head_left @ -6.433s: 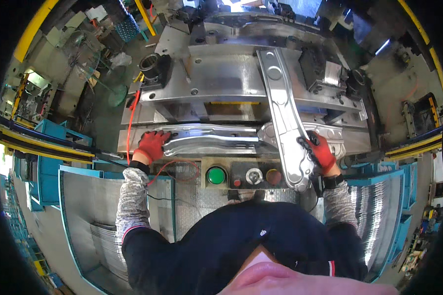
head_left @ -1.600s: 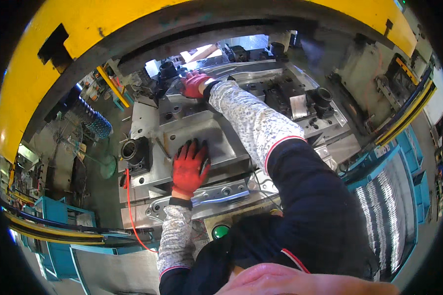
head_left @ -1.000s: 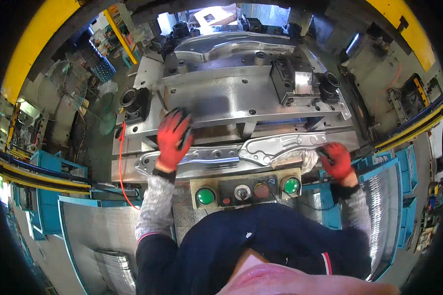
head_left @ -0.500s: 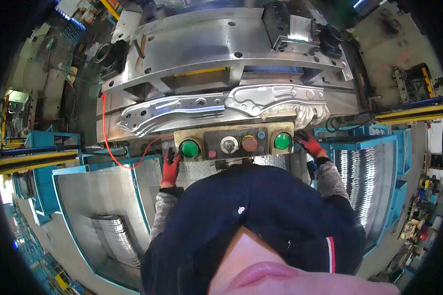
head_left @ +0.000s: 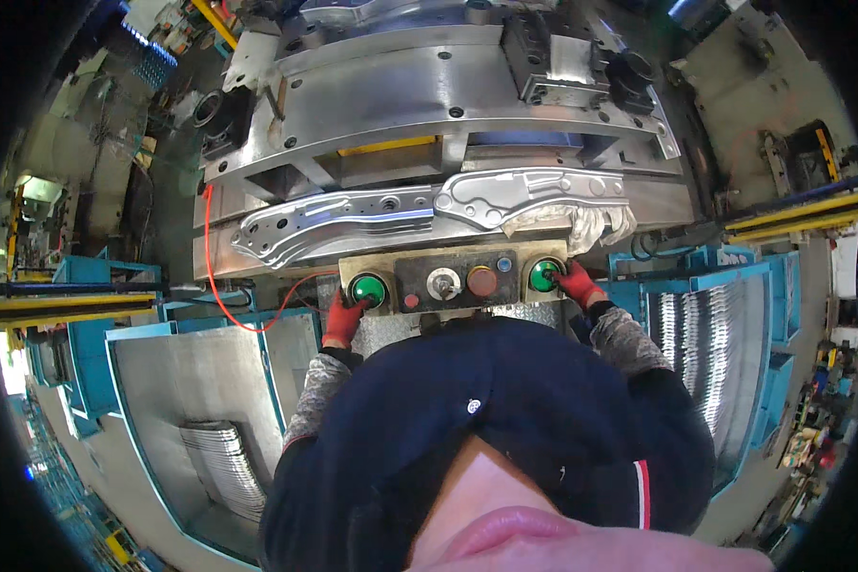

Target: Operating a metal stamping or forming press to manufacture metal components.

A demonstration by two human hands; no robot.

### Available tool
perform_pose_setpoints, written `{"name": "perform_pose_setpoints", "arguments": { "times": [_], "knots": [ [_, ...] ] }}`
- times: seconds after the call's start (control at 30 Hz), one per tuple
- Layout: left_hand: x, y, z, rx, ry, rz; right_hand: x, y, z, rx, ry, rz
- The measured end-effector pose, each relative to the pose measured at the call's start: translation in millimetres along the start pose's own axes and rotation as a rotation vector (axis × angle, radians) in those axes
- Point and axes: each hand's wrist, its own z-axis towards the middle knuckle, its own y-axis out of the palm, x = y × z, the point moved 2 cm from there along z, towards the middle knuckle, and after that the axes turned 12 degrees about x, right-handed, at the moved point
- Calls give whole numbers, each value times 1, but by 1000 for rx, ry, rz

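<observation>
In a red glove with dark fingertips, my left hand (head_left: 342, 319) reaches the left green push button (head_left: 366, 283) and touches it, fingers apart. My right hand (head_left: 580, 284), gloved the same way, has dark fingertips against the right green push button (head_left: 541, 276). Neither hand holds anything. Both buttons sit at the ends of a control box (head_left: 415, 262), which also carries a red button (head_left: 481, 280) and a silver switch (head_left: 442, 283). Beyond the box lie two stamped metal parts, a left one (head_left: 338, 212) and a right one (head_left: 534, 189), beside a whitish cloth (head_left: 591, 225).
A large steel press die (head_left: 381, 95) stands ahead. On the left a blue-framed bin (head_left: 200, 357) holds a stack of metal parts (head_left: 223, 467); on the right a blue-framed rack (head_left: 725, 279) holds rows of parts. A red hose (head_left: 212, 276) loops at the left.
Both hands have moved inward from the sides of the control box onto the green buttons, left hand rightward and right hand leftward. The view has shifted slightly.
</observation>
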Motion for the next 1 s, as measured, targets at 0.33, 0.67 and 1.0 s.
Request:
{"name": "perform_pose_setpoints", "arguments": {
  "times": [0.33, 0.67, 1.0],
  "knots": [
    [-10, -1, 3, 1, 113, 42, -14, -4, -11, 42, 48, 4],
    [-16, 0, 7, 13, 7, 198, 24, -1, 6, -13, 152, -90],
    [117, -11, -40, 229, 738, 369, -123, -26, -50, 480, -86, -60]
  ]
}}
